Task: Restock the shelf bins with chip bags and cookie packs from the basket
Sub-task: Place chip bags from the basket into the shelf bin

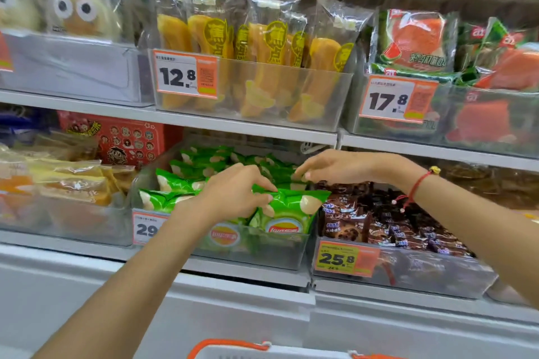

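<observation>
Currently restocking. Left hand (233,195) fingers (262,183) pinching top edge of front green chip bag (287,213), held upright to seat in clear bin (262,251). Right hand (329,167) fingers curled, pinching a rear bag. Cookie packs (379,218) right of fingers; basket (233,348) below.

Green chip bags (287,210) upright, packed in clear bin (262,251); brown cookie packs (379,221) in neighbouring bin.
</observation>
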`<state>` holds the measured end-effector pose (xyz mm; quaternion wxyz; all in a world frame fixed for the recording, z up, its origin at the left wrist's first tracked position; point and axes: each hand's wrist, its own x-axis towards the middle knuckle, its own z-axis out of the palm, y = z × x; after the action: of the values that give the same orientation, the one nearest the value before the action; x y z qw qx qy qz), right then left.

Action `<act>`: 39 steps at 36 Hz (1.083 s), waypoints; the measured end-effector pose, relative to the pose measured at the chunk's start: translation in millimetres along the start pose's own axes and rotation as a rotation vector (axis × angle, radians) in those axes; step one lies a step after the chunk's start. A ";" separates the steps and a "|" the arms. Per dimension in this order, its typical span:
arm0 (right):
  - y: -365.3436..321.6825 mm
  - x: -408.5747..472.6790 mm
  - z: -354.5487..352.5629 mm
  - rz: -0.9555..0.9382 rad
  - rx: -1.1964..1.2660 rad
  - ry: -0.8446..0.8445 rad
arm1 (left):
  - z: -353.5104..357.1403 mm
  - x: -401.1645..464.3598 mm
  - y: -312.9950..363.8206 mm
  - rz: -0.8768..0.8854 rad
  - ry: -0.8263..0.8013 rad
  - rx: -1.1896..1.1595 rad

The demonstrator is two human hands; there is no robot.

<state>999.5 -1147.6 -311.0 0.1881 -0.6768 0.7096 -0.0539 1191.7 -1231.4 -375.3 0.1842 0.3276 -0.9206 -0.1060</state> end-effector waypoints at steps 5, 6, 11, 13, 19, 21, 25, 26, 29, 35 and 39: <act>3.7 -2.3 22.9 -0.068 -0.185 0.119 | -4.1 -0.3 -2.0 0.133 -0.067 0.125; 5.3 -2.2 26.3 -0.077 -0.193 0.161 | -2.7 0.2 -4.0 0.153 -0.071 0.134; 12.7 10.8 31.4 -0.066 -0.232 0.244 | 4.1 13.7 -9.4 0.113 -0.089 0.169; 13.5 18.1 31.5 -0.053 -0.252 0.228 | 5.8 22.5 -4.7 0.097 -0.094 0.207; 24.6 16.5 36.3 -0.058 -0.307 0.175 | 9.6 30.6 -2.1 0.118 -0.149 0.249; 25.6 19.9 40.6 -0.054 -0.305 0.208 | 12.9 30.9 -7.3 0.114 -0.151 0.240; 14.0 28.3 42.4 0.003 -0.387 0.199 | 17.6 38.8 -8.2 0.128 -0.156 0.235; 10.5 27.5 42.0 0.016 -0.418 0.182 | 14.2 40.5 -10.5 0.122 -0.197 0.161; 2.7 18.4 44.6 0.022 -0.520 0.199 | -5.9 40.7 -25.7 0.034 -0.373 -0.233; 6.3 4.5 64.7 -0.139 -0.416 0.426 | -5.3 64.5 -57.7 -0.045 -0.246 -0.268; 11.3 11.4 71.4 -0.181 -0.415 0.435 | 4.3 83.3 -52.9 0.030 -0.348 -0.052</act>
<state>1012.9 -1145.2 -382.9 -0.1160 -0.7336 0.6661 -0.0680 1160.1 -1324.9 -373.4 0.0321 0.2857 -0.9402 -0.1824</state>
